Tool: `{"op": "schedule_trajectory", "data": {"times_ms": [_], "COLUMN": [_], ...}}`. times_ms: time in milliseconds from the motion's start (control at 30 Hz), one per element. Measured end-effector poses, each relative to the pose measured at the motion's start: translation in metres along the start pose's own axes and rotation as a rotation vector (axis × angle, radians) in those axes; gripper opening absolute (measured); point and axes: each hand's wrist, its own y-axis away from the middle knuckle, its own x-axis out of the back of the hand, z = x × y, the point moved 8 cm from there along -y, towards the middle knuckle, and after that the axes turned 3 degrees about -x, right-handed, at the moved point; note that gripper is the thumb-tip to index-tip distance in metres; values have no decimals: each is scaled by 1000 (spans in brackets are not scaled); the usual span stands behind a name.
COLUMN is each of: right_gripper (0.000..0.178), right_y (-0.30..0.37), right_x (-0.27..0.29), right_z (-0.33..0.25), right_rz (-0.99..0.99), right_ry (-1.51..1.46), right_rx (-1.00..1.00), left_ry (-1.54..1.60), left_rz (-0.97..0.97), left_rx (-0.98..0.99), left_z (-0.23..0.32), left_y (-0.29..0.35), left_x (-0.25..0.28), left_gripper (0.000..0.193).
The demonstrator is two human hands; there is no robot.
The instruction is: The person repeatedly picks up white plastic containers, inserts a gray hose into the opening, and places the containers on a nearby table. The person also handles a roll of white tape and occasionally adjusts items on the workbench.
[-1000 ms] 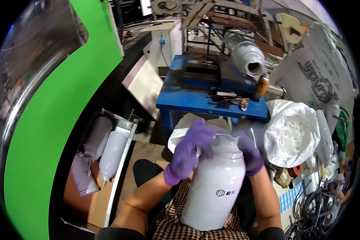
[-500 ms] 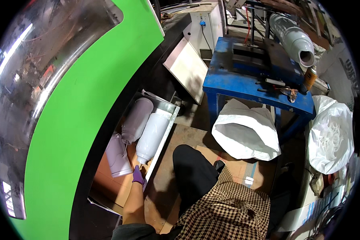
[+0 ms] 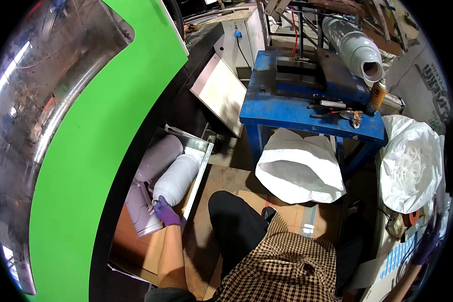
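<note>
In an open metal-edged drawer or bin point(image 3: 202, 166) on my left lie several bottle-shaped plastic pieces. My left hand point(image 3: 167, 211), in a purple glove, is closed on the narrow near end of a pale grey plastic bottle point(image 3: 178, 173). Beside it lie a mauve plastic bottle point(image 3: 160, 157) and a mauve jug-like piece point(image 3: 142, 209). My right hand point(image 3: 427, 244), also gloved, is at the far right edge, by a side surface crowded with small things. Its fingers are dark and blurred.
A green machine panel point(image 3: 93, 126) fills the left. Ahead stands a blue metal table point(image 3: 267, 108) with pliers point(image 3: 324, 111), a spray can point(image 3: 376, 96) and a large grey plastic piece point(image 3: 352, 48). A white sack point(image 3: 299, 168) sits below it; another sack point(image 3: 410, 166) holds pale scraps.
My left hand has closed round the pale grey bottle's near end, and the bottle has turned slightly. My right hand has come into view at the right edge. The whole view has shifted a little.
</note>
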Motion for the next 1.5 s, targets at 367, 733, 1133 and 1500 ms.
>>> {"op": "schedule_trajectory", "data": {"times_ms": [367, 733, 1133, 1500], "right_gripper": [49, 47, 54, 67], "right_y": [196, 195, 252, 250], "right_x": [-375, -340, -329, -353], "right_z": [-366, -322, -315, -298], "right_rz": [-797, -1014, -871, -818], "right_ry": [-459, -138, 388, 348], "right_rx": [110, 50, 328, 384], "left_ry": [-93, -68, -11, -56], "left_rz": [-861, -1683, -1708, -1478], "left_rx": [-1682, -1340, -1250, -1414], "left_z": [321, 247, 201, 196], "left_y": [355, 543, 576, 567], "left_x": [-72, -122, -121, -130], "left_gripper": [33, 117, 64, 48]}}
